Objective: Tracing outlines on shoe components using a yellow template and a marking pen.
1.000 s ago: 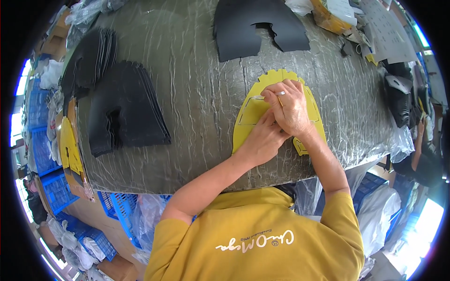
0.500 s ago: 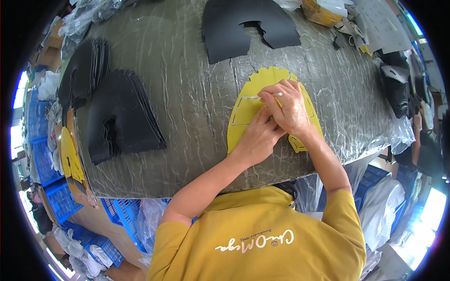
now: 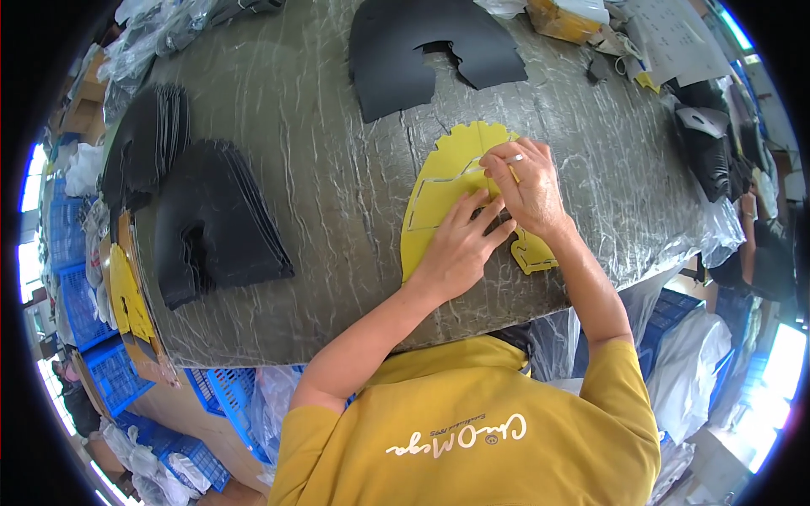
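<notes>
A yellow curved template (image 3: 439, 181) with a notched top edge and slots cut along its outline lies flat on the dark table. My left hand (image 3: 462, 244) rests on its middle, fingers spread and pressing on the surface. My right hand (image 3: 533, 192) pinches a slim white-ended pen (image 3: 514, 158) close to a slot near the template's upper part. The pen's tip is mostly hidden by my fingers. My right hand and wrist cover much of the template's right side.
A black curved piece (image 3: 392, 59) lies beyond the template. Two stacks of black pieces, a nearer one (image 3: 232, 219) and a farther one (image 3: 143, 143), sit on the left. Papers (image 3: 675, 42) and wrapped goods crowd the far right corner. Blue crates (image 3: 118, 371) stand below the table's left side.
My right hand has shifted slightly right and away with the pen, drawing apart from my left hand. The left fingers are spread wider on the template. The whole view has shifted slightly.
</notes>
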The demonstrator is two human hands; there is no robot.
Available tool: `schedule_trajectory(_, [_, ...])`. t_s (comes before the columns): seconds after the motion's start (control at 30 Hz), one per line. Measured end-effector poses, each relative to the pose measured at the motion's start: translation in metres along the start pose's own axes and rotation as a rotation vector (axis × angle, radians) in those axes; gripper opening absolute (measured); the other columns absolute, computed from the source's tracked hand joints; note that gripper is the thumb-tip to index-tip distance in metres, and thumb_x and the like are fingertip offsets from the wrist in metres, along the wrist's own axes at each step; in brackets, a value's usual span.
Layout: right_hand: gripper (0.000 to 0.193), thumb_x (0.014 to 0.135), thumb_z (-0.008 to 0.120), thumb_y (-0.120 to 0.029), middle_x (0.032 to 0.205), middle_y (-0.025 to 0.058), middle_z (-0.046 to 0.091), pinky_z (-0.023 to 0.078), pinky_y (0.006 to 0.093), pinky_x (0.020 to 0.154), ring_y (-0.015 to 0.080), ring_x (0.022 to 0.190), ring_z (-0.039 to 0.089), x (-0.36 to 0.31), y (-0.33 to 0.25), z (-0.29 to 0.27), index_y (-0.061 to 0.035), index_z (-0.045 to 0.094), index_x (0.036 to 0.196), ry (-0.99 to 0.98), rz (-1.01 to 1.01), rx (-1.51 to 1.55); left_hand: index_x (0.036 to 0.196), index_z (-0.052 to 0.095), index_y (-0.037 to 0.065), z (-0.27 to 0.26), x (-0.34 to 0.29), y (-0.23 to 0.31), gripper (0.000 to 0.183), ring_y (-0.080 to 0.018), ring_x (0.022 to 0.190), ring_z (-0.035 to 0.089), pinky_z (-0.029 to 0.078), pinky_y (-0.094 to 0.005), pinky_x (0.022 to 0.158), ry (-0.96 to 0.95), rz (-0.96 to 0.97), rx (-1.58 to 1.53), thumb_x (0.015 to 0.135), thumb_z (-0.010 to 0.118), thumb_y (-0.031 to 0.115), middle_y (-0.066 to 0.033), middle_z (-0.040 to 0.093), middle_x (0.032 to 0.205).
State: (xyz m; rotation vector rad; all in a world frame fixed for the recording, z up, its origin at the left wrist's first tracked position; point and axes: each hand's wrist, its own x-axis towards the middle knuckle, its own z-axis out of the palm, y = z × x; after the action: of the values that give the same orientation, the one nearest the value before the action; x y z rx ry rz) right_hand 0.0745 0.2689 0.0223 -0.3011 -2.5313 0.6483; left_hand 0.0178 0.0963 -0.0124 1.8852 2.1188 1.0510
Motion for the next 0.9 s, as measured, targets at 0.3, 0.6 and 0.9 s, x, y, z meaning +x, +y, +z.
schedule_trajectory(0.3, [0.008, 0.096, 0.066, -0.013, 0.084, 0.0004, 0.07, 0.045, 0.0397, 0.088, 0.0223, 0.08, 0.065, 0.002, 0.015, 0.0, -0.0091, 0.07, 0.09, 0.083, -0.011, -0.081, 0.127, 0.072, 0.013, -0.002, 0.0, 0.001, 0.052, -0.036, 0.137, 0.048, 0.043, -0.0504, 0.116, -0.026, -0.006, 0.017, 0.08, 0.059, -0.007, -0.0103, 0.057, 0.144])
schedule_trajectory(0.6, [0.008, 0.096, 0.068, -0.014, 0.079, -0.001, 0.069, 0.045, 0.0392, 0.086, 0.0221, 0.077, 0.064, -0.001, 0.016, 0.004, -0.0095, 0.068, 0.089, 0.161, 0.029, -0.061, 0.126, 0.072, 0.011, -0.002, 0.0, -0.001, 0.049, -0.0371, 0.137, 0.047, 0.042, -0.0498, 0.115, -0.046, 0.013, 0.016, 0.081, 0.06, -0.004, -0.012, 0.056, 0.146])
schedule_trajectory(0.9, [0.008, 0.094, 0.071, -0.012, 0.076, -0.0004, 0.067, 0.044, 0.0393, 0.085, 0.0218, 0.074, 0.063, -0.006, 0.014, -0.007, -0.0102, 0.068, 0.087, 0.211, -0.025, -0.19, 0.125, 0.073, 0.011, 0.0, -0.001, -0.001, 0.047, -0.0365, 0.135, 0.049, 0.043, -0.0493, 0.113, -0.032, 0.006, 0.011, 0.081, 0.061, -0.005, -0.0102, 0.055, 0.147])
